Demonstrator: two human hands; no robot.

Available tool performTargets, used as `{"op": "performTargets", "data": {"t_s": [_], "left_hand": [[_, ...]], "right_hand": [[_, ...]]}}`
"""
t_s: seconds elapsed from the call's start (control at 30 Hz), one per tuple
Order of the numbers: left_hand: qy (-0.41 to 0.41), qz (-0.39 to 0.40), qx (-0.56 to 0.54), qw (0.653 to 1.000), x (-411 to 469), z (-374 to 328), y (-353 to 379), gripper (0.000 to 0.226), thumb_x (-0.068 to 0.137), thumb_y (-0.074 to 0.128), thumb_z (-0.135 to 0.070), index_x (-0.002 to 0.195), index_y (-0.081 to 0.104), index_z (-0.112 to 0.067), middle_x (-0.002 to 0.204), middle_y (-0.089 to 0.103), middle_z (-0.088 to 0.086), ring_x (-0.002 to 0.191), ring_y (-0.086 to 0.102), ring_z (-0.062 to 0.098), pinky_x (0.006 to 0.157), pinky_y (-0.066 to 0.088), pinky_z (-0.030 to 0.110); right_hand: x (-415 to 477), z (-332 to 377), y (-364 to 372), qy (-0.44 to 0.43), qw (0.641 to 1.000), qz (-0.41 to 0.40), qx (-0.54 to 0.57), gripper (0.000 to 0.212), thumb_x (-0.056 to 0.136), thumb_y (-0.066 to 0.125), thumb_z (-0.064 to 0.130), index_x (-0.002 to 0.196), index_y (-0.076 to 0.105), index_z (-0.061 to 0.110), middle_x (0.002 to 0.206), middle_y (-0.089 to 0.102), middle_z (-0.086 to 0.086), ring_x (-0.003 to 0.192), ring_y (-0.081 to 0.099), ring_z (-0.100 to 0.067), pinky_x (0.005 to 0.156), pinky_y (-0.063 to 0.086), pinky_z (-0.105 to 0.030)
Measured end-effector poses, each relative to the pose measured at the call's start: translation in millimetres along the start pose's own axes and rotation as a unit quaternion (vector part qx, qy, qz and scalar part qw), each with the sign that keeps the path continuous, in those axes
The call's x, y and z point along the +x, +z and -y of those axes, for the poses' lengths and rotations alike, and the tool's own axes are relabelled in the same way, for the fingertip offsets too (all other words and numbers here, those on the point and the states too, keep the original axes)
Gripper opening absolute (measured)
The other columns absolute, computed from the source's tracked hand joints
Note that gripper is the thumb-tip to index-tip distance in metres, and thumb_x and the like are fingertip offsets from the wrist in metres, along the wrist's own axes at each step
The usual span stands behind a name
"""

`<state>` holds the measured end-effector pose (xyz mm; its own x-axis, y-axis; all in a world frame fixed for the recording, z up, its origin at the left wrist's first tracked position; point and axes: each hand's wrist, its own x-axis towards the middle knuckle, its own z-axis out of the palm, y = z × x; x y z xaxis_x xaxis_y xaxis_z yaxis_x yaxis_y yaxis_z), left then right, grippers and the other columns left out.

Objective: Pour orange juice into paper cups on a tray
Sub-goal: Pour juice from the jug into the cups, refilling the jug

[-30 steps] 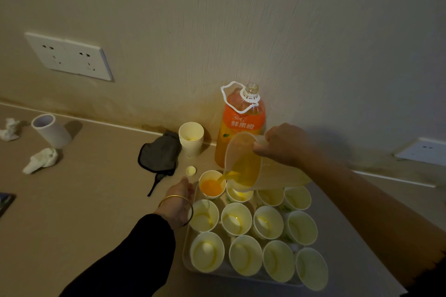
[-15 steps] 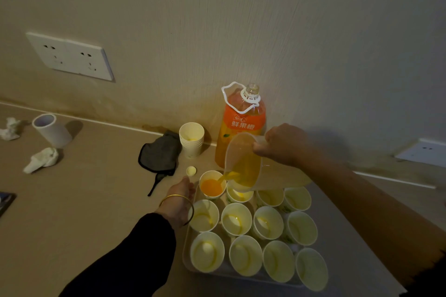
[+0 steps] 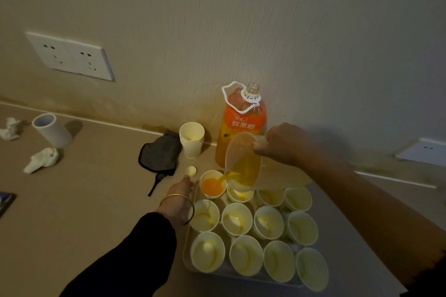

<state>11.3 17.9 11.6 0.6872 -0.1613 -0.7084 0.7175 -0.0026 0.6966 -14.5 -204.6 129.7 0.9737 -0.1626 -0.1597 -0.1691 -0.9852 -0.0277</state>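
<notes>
The right hand (image 3: 286, 143), its grip wrapped around the tilted pitcher (image 3: 243, 161), pours orange juice into the tray's (image 3: 187, 257) far-left paper cup (image 3: 212, 185). The other cups hold none. The left hand (image 3: 179, 196) rests beside that cup, grip unclear.

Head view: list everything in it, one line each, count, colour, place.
Paper cups: twelve, pale yellow, on tray; far-left one holds juice.
Tray: one, pale, bottom centre.
Jug: one, clear, tilted, pouring.
Juice bottle: one, orange, open, by wall.
Cup stack: one, pale yellow, left of bottle.
Bottle cap: one, yellow, counter.
Pouch: one, dark.
Tube: one, white.
Tissues: two, white, far left.
Sockets: two plates, white.
Left hand: beside tray.
Right hand: gripping jug.
</notes>
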Motion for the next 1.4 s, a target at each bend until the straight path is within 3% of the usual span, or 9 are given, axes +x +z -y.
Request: {"op": "performTargets", "data": {"t_s": [0.13,0.27,0.67,0.83,0.97,1.1,1.23,1.3,1.4], "left_hand": [[0.0,0.012,0.002,1.0,1,1,0,0.046,0.102,0.033,-0.029,0.131,0.044,0.005,0.134,0.047,0.017,0.114,0.044,0.026,0.087,0.029,0.027],[-0.006,0.006,0.004,1.0,6,2,2,0.047,0.102,0.034,-0.032,0.13,0.046,0.004,0.137,0.045,0.017,0.128,0.038,0.029,0.089,0.029,0.029],[-0.011,0.009,-0.005,1.0,8,3,1,0.047,0.101,0.034,-0.034,0.127,0.05,0.002,0.135,0.047,0.015,0.129,0.037,0.029,0.101,0.028,0.035],[-0.017,0.007,-0.012,1.0,7,3,2,0.048,0.101,0.035,-0.034,0.126,0.05,0.003,0.123,0.05,0.014,0.122,0.041,0.03,0.098,0.03,0.035],[-0.022,0.009,-0.025,0.999,7,5,3,0.04,0.101,0.035,-0.035,0.115,0.053,-0.002,0.098,0.052,0.009,0.095,0.044,0.023,0.088,0.03,0.033],[-0.024,0.007,-0.022,0.999,8,5,3,0.036,0.101,0.034,-0.035,0.109,0.053,-0.005,0.107,0.049,0.01,0.1,0.04,0.022,0.088,0.031,0.033],[-0.013,0.002,-0.025,1.0,10,7,3,0.035,0.102,0.034,-0.033,0.098,0.054,-0.004,0.087,0.052,0.007,0.083,0.046,0.02,0.084,0.03,0.033],[-0.009,0.0,-0.023,1.0,11,7,4,0.036,0.102,0.034,-0.032,0.093,0.054,-0.003,0.09,0.051,0.009,0.082,0.046,0.02,0.083,0.03,0.033],[-0.007,-0.006,-0.015,1.0,12,6,3,0.034,0.101,0.036,-0.032,0.105,0.055,-0.003,0.11,0.053,0.013,0.098,0.044,0.024,0.085,0.031,0.032]], "right_hand": [[-1,1,-1,0.0,1.0,0.002,0.008,0.047,0.088,0.047,0.062,0.06,0.038,0.025,0.058,0.046,0.005,0.052,0.045,-0.005,0.05,0.032,-0.018],[-1,2,-1,-0.002,1.0,0.002,0.001,0.047,0.088,0.047,0.062,0.06,0.035,0.026,0.058,0.044,0.007,0.051,0.043,-0.004,0.049,0.029,-0.018],[-1,3,-3,0.001,1.0,0.01,0.001,0.046,0.089,0.046,0.061,0.061,0.031,0.028,0.06,0.041,0.008,0.053,0.041,-0.003,0.049,0.027,-0.018],[-1,2,-3,-0.006,1.0,0.01,-0.012,0.047,0.089,0.045,0.062,0.061,0.035,0.025,0.061,0.045,0.006,0.053,0.043,-0.004,0.049,0.028,-0.019],[0,2,-2,-0.005,1.0,0.014,-0.013,0.047,0.089,0.044,0.062,0.061,0.036,0.025,0.06,0.045,0.005,0.053,0.043,-0.005,0.049,0.028,-0.018],[-2,4,-4,0.0,1.0,0.013,-0.004,0.046,0.089,0.045,0.061,0.061,0.034,0.026,0.061,0.044,0.007,0.053,0.043,-0.004,0.048,0.026,-0.018],[-2,5,-4,0.004,1.0,0.012,-0.008,0.047,0.089,0.045,0.062,0.061,0.037,0.025,0.061,0.046,0.005,0.053,0.044,-0.005,0.048,0.027,-0.018],[0,4,-3,0.005,1.0,0.014,-0.012,0.047,0.088,0.044,0.063,0.061,0.037,0.025,0.062,0.047,0.005,0.054,0.045,-0.005,0.049,0.028,-0.018],[0,3,-2,-0.001,1.0,0.018,-0.023,0.048,0.089,0.042,0.063,0.061,0.035,0.025,0.061,0.045,0.006,0.054,0.043,-0.005,0.049,0.028,-0.018]]}}
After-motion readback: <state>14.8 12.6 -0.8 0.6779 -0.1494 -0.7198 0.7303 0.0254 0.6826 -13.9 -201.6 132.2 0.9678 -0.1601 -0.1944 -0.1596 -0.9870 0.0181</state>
